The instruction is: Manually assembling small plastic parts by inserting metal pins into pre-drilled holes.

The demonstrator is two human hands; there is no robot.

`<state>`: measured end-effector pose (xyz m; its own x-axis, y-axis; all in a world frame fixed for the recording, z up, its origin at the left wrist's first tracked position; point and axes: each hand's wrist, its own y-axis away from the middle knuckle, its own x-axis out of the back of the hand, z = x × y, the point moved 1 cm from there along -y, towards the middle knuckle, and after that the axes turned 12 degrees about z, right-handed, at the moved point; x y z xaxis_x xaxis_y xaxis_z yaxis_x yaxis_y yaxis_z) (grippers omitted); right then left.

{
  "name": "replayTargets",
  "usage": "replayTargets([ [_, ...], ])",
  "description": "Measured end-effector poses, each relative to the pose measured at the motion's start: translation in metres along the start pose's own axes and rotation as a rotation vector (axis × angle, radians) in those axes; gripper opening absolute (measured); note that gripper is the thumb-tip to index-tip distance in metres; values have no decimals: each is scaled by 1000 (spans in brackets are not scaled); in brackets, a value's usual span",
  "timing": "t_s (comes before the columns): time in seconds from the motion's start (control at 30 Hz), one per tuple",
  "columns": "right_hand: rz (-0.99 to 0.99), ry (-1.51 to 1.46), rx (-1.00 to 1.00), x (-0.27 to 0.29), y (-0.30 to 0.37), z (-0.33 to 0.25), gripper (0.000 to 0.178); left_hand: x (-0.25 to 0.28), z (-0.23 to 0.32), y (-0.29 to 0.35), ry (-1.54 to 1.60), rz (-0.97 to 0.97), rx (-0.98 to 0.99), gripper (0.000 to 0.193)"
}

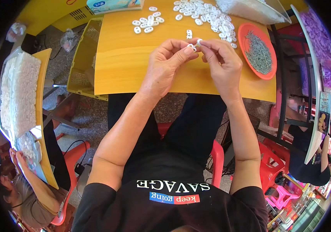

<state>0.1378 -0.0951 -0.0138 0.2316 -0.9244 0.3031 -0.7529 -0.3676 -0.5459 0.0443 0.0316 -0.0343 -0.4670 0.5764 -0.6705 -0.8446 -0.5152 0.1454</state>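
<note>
Over the table's near half, my hands meet fingertip to fingertip. My left hand (166, 63) is closed, pinching a small white plastic piece (191, 46) between thumb and forefinger. Closed as well, my right hand (226, 63) pinches another small white piece (199, 41) against the first; whether the two are joined I cannot tell. Just beyond the fingertips stands a small white part (189, 34). Farther left lies a small group of white oval pieces with holes (148, 29). A larger heap of similar pieces (208, 15) spreads at the back right.
On the wooden table (123, 65), an orange-red plate (267, 75) of thin metal pins (256, 50) sits at right. A clear bin of white parts (250, 9) and a tissue pack (113, 5) stand at the back. Left are a yellow crate (78, 73) and a co-worker's hand (17, 160).
</note>
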Motion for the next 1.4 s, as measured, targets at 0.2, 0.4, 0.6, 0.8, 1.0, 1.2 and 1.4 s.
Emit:
replayTargets([
  [0.2,-47,-372,-551,6,-6,-10,22,0,1,2,-68,0,36,9],
  [0.4,-74,-441,-572,12,-10,-19,23,0,1,2,-164,-7,2,13],
  [0.6,-96,-363,-497,11,-10,-23,22,-4,2,2,-185,5,-2,14],
  [0.8,-104,-309,-464,13,-10,-23,22,-4,1,3,-197,0,-13,14],
  [1.0,-161,-275,-473,17,-12,-23,22,-4,1,3,-286,1,-38,16],
  [1.2,-147,-371,-555,20,-12,-20,23,-4,3,4,-317,-20,-22,14],
  [1.4,-136,-381,-572,20,-10,-20,23,-3,2,4,-293,-25,-18,14],
])
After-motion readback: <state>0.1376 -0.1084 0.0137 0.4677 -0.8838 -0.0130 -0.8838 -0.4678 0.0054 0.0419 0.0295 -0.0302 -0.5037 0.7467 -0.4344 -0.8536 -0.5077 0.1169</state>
